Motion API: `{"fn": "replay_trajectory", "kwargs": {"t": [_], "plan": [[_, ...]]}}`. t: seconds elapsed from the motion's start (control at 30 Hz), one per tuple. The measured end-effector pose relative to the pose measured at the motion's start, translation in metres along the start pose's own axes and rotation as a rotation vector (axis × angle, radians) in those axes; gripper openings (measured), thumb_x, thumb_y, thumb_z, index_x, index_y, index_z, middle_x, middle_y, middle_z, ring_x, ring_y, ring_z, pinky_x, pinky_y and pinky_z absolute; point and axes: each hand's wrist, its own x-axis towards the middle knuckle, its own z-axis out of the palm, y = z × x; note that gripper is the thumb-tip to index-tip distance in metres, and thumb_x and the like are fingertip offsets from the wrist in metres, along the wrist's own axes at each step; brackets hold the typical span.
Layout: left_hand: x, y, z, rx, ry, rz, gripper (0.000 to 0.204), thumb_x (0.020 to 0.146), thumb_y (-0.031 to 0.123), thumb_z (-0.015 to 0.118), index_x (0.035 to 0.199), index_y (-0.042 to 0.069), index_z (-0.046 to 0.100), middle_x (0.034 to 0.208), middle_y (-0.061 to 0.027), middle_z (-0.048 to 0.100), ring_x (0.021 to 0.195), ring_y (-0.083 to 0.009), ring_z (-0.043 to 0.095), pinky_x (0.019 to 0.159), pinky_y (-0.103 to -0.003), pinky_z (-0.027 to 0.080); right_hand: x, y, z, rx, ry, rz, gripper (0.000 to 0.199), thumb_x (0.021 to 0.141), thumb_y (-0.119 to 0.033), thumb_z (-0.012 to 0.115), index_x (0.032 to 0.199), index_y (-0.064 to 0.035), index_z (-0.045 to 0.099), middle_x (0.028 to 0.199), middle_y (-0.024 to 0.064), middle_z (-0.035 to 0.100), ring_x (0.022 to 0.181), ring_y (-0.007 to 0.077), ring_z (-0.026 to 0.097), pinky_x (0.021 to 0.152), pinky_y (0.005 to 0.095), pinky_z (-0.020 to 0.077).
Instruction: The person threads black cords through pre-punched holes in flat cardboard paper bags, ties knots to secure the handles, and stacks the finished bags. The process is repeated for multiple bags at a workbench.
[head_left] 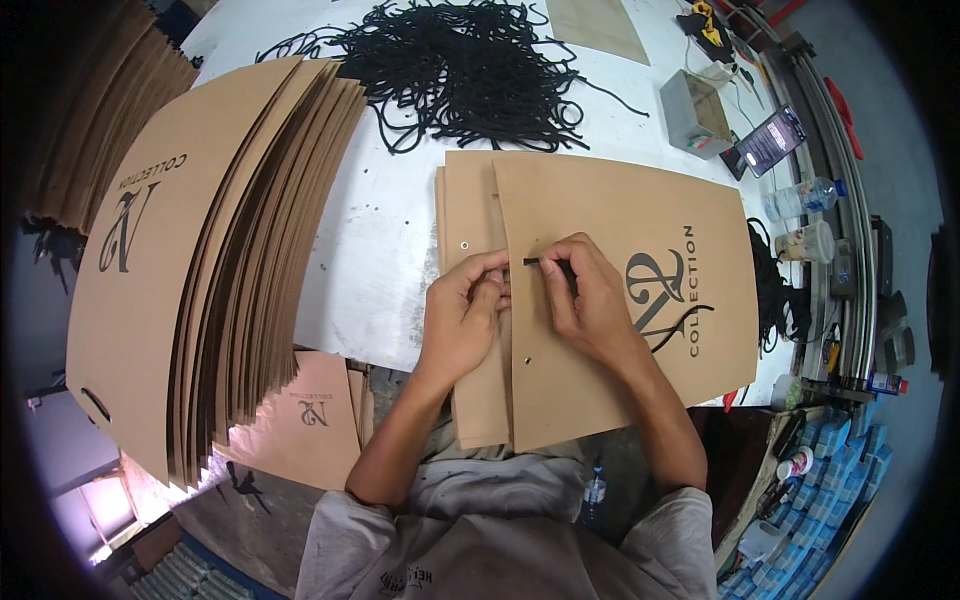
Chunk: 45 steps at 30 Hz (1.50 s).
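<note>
A flat brown paper bag (610, 190) with dark printing lies in front of me, on top of other bags (470, 180). My left hand (462, 318) is closed on the bag's left edge, its fingertips partly hidden behind that edge. My right hand (592, 305) pinches a black cord (532, 261) just right of the edge, and the short tip pokes out leftward from the fingers. More of the cord trails across the print past the right wrist. A metal eyelet (528, 360) shows lower on the same bag; another eyelet (464, 245) is on a bag beneath.
A heap of black cords (450, 70) covers the back of the white table (350, 270). At left stands a thick row of paper bags (150, 230). To the right are a grey box (695, 112), a phone (776, 142), a water bottle (805, 198) and a plastic cup (806, 243).
</note>
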Motion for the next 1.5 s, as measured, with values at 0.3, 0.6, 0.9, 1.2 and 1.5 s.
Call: {"fn": "replay_trajectory", "kwargs": {"t": [0.3, 0.6, 0.9, 1.2, 1.5], "plan": [[0.015, -0.016, -0.007, -0.018, -0.118, 0.090, 0.019, 0.095, -0.008, 0.060, 0.113, -0.003, 0.059, 0.102, -0.0092, 0.069, 0.093, -0.0135, 0.069, 0.079, -0.025, 0.055, -0.007, 0.007, 0.012, 0.072, 0.015, -0.042, 0.008, 0.094, -0.002, 0.064, 0.101, 0.0016, 0.061, 0.097, 0.0186, 0.062, 0.082, 0.0357, 0.065, 0.073, 0.0408, 0.0524], [-0.012, 0.030, -0.035, 0.547, 0.058, 0.191, 0.007, 0.091, -0.001, 0.072, 0.098, -0.003, 0.071, 0.099, -0.0088, 0.074, 0.088, -0.0143, 0.070, 0.078, -0.028, 0.056, -0.012, 0.010, 0.025, 0.167, 0.071, -0.080, 0.012, 0.090, -0.007, 0.071, 0.101, -0.0041, 0.074, 0.100, 0.0127, 0.062, 0.091, 0.0295, 0.063, 0.076, 0.0373, 0.0531], [-0.011, 0.019, -0.011, -0.031, -0.117, -0.220, 0.054, 0.107, 0.041, 0.056, 0.138, -0.003, 0.060, 0.086, -0.0090, 0.070, 0.071, -0.0136, 0.068, 0.060, -0.024, 0.055, -0.031, -0.002, 0.032, 0.176, 0.152, -0.132, 0.016, 0.086, -0.005, 0.077, 0.102, -0.0039, 0.078, 0.107, 0.0089, 0.059, 0.101, 0.0226, 0.059, 0.087, 0.0348, 0.0502], [-0.002, -0.001, -0.017, -0.082, -0.116, -0.093, 0.032, 0.102, 0.019, 0.066, 0.123, -0.004, 0.060, 0.092, -0.0086, 0.069, 0.079, -0.0141, 0.069, 0.066, -0.028, 0.058, -0.027, -0.046, 0.043, 0.389, 0.228, -0.167, 0.010, 0.088, 0.001, 0.068, 0.096, -0.0003, 0.073, 0.097, 0.0147, 0.064, 0.082, 0.0288, 0.066, 0.070, 0.0389, 0.0545], [-0.005, 0.004, -0.033, 0.722, 0.092, 0.549, 0.013, 0.093, -0.002, 0.070, 0.104, -0.004, 0.063, 0.095, -0.0097, 0.070, 0.086, -0.0136, 0.067, 0.074, -0.028, 0.057, -0.014, -0.002, 0.059, 0.211, 0.032, 0.029, 0.013, 0.092, -0.003, 0.065, 0.103, 0.0037, 0.068, 0.091, 0.0156, 0.064, 0.077, 0.0264, 0.063, 0.072, 0.0378, 0.0516]]}}
